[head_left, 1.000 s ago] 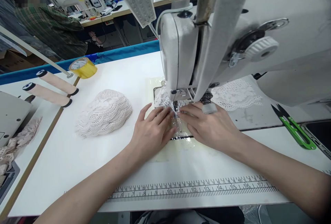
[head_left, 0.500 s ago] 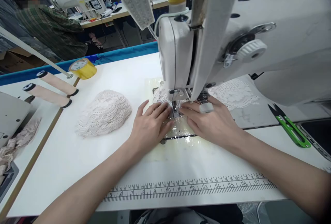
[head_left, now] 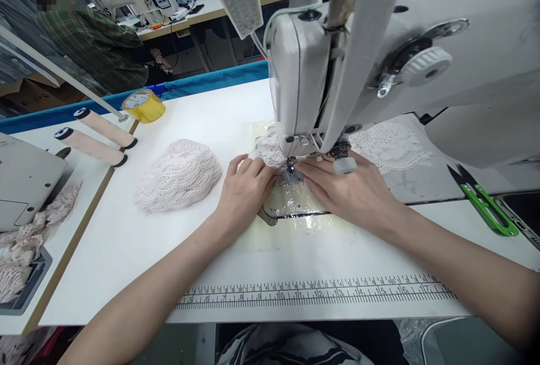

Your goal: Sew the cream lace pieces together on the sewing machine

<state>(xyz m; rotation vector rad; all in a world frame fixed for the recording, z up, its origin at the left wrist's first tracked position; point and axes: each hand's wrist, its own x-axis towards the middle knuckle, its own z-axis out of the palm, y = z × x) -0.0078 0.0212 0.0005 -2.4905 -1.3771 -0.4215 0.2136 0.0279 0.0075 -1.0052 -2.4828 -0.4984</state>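
Observation:
White lace (head_left: pixel 268 148) lies under the head of a sewing machine (head_left: pixel 297 72), beside the needle and presser foot (head_left: pixel 291 167). My left hand (head_left: pixel 247 188) is left of the foot, fingers bent and drawn together, its fingertips on the lace edge. Right of the foot, my right hand (head_left: pixel 348 185) has its fingers pressed together at the lace, partly hidden by the machine. More lace (head_left: pixel 392 145) spreads out behind my right hand. A rounded stack of lace pieces (head_left: pixel 179 176) rests on the white table to the left.
Green snips (head_left: pixel 489 207) lie at the right, beside a dark device. Two thread cones (head_left: pixel 90 147) and a yellow tape roll (head_left: pixel 144 106) are at the back left. A printed ruler (head_left: pixel 316 293) runs along the front edge. A person in a plaid shirt (head_left: pixel 93 44) sits beyond.
My left fingers have curled and drawn in from a spread pose. My right hand stays close to the foot. The whole view has shifted slightly, moving the table's things right and up.

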